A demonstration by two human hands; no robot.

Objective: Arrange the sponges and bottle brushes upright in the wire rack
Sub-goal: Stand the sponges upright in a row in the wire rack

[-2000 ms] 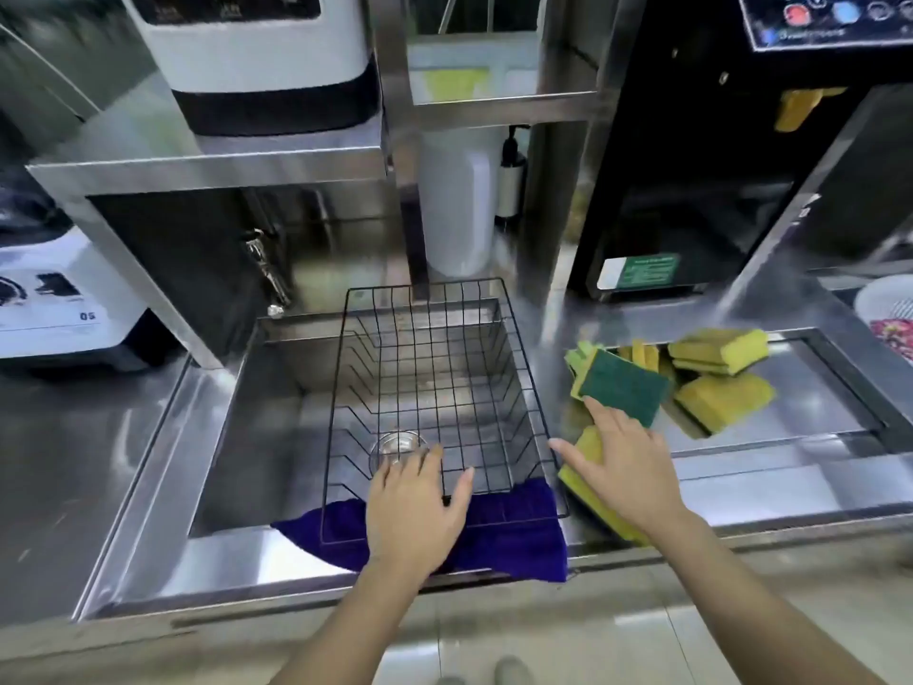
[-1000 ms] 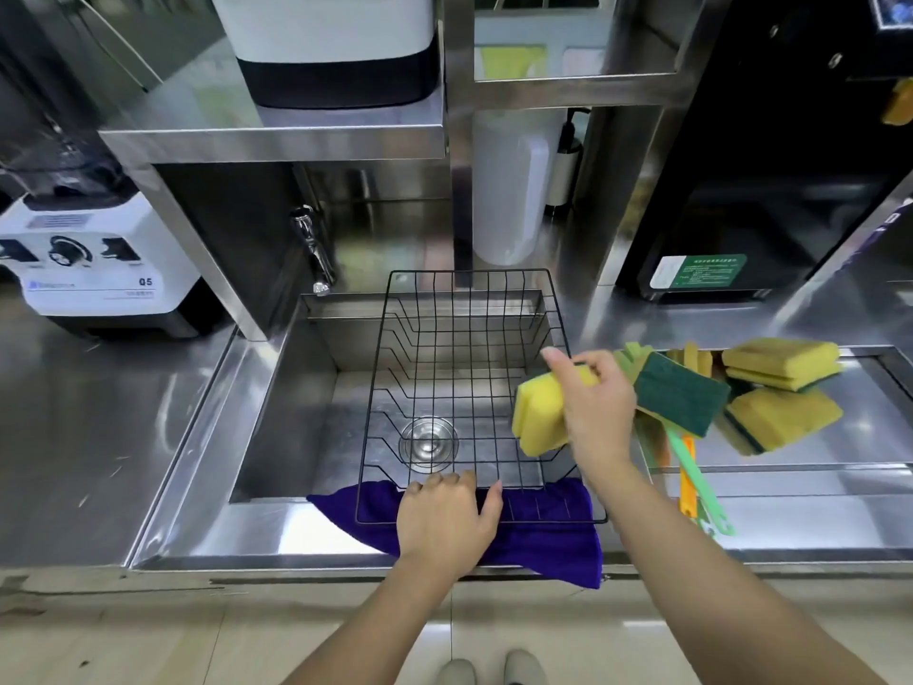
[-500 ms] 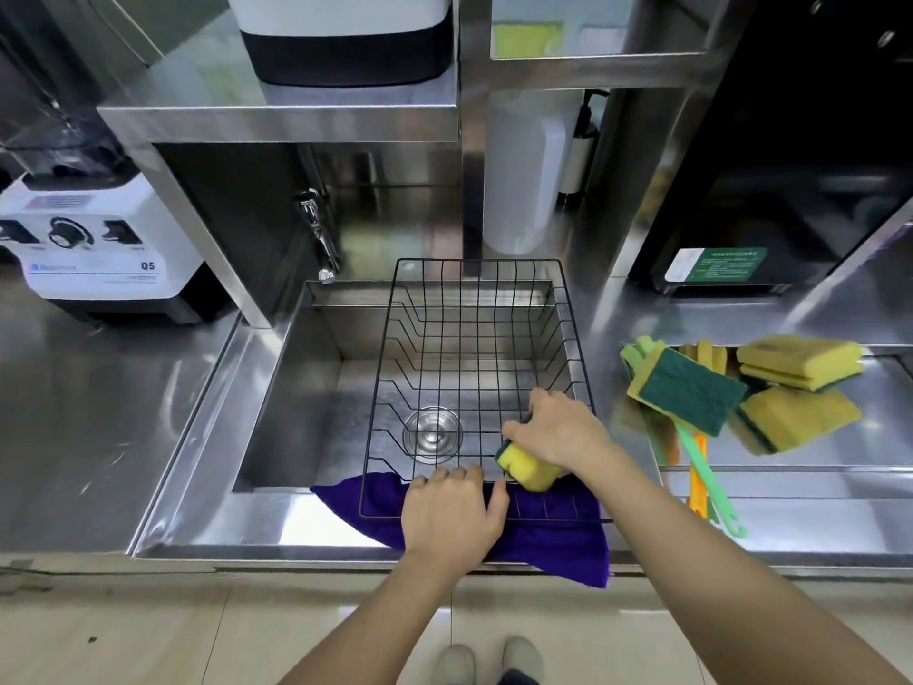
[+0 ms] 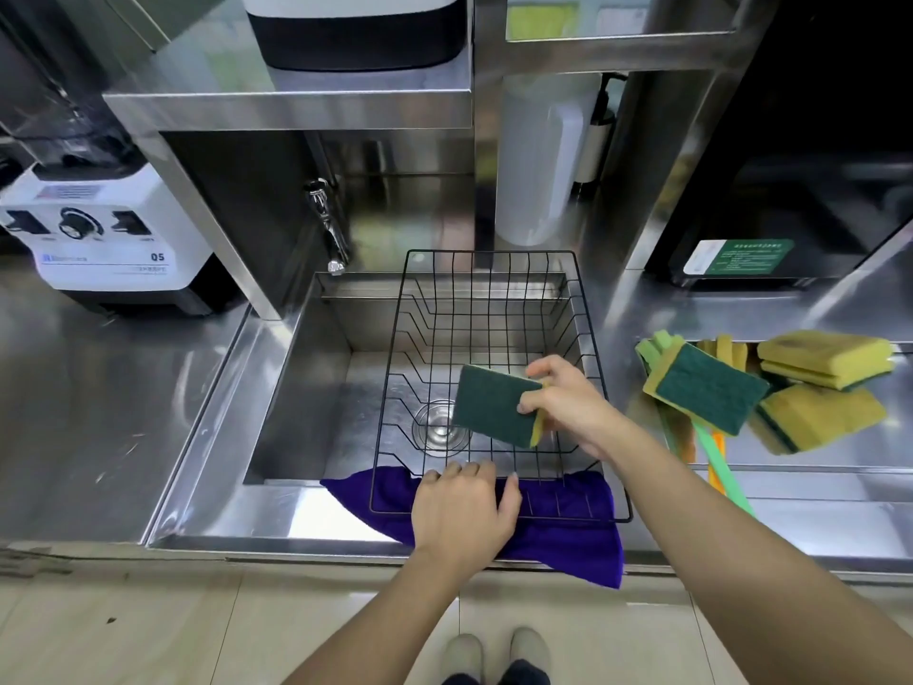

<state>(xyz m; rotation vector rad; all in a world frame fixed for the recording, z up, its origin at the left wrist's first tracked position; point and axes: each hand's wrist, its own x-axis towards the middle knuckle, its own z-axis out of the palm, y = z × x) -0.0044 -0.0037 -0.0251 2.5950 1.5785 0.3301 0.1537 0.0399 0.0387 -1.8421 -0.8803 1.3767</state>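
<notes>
A black wire rack sits across the steel sink, its near edge on a purple cloth. My right hand grips a yellow sponge with a green scouring face, held on edge over the rack's near right part, green face towards me. My left hand presses flat on the rack's near rim and the cloth. On the counter to the right lies a pile of sponges on top of green and orange bottle brush handles.
The sink has a drain under the rack and a tap at the back left. A white blender base stands on the left counter. A black machine and a white container stand behind.
My right hand picked a sponge from the pile, carried it left, pushed it low in the rack's near part, and now holds it higher with the green face showing. The left hand stayed on the rim.
</notes>
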